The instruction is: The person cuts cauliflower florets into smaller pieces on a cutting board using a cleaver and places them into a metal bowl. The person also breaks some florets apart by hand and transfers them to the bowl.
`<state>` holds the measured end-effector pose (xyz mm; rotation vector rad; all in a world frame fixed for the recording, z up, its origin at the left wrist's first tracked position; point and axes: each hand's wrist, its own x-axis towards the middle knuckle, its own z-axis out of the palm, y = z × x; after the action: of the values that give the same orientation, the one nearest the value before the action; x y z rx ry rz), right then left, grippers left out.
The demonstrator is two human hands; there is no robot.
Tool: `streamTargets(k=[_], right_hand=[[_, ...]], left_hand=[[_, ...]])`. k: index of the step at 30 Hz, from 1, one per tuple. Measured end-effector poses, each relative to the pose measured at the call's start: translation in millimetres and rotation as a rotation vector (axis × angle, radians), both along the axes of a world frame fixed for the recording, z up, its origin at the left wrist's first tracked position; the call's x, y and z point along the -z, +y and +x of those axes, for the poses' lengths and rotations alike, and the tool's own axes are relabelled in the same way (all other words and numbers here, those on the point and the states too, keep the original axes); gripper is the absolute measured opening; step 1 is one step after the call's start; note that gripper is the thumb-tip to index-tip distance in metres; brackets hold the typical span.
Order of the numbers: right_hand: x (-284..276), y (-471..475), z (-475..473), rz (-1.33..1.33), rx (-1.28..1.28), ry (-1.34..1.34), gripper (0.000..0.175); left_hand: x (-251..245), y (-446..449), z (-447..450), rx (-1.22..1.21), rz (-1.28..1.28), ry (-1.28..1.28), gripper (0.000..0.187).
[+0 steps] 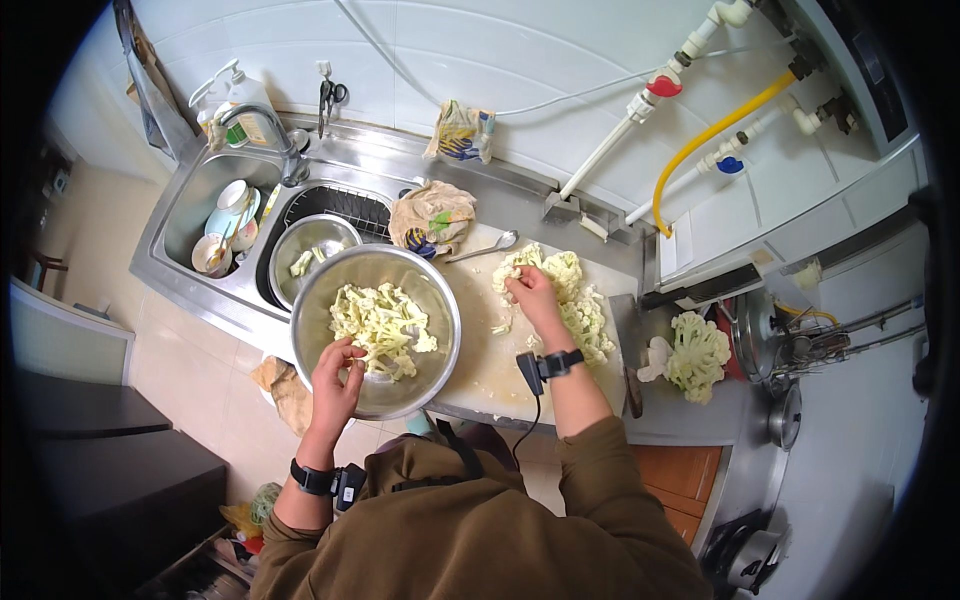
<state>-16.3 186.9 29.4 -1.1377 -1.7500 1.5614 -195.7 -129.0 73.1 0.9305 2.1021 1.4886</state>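
Note:
My left hand (339, 376) is over the near left part of a large steel bowl (448, 330), thumb and fingers bent close together; whether a small piece is between them I cannot tell. Cut cauliflower florets (382, 322) lie in that bowl. My right hand (534, 294) pinches a cauliflower floret (507, 277) above a white cutting board (480, 375). More cauliflower pieces (589, 322) are heaped beside and beyond this hand. Small crumbs are scattered over the board. A cleaver (628, 337) lies along the board's right edge.
A smaller steel bowl (279, 262) with a few pieces rests over the right sink basin. Dishes (234, 196) fill part of the left basin. A crumpled cloth (435, 214) and a spoon (504, 241) lie behind the board. Cauliflower (697, 356) sits on the right counter, near pot lids.

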Motion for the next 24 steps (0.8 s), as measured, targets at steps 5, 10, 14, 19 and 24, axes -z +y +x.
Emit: streamTargets(k=[5, 10, 14, 19, 24], right_hand=[[-61.1, -43.8, 29.6, -0.609, -0.228, 0.473, 0.01], [-96.7, -107.6, 31.0, -0.564, -0.313, 0.429, 0.018], [-96.8, -99.3, 69.7, -0.294, -0.402, 0.188, 0.024], [-62.2, -20.9, 174.4, 0.537, 0.025, -0.394, 0.03], [-3.1, 9.6, 287.0, 0.489, -0.041, -1.075, 0.071]], left_hand=[[-14.0, 32.5, 29.8, 0.187, 0.233, -0.559, 0.017], [-35.6, 79.9, 83.9, 0.387, 0.255, -0.433, 0.049], [-42.0, 95.0, 111.7, 0.376, 0.227, -0.584, 0.041], [-10.5, 112.4, 132.6, 0.252, 0.207, -1.316, 0.026], [65.8, 131.1, 136.9, 0.318, 0.13, -1.59, 0.038]])
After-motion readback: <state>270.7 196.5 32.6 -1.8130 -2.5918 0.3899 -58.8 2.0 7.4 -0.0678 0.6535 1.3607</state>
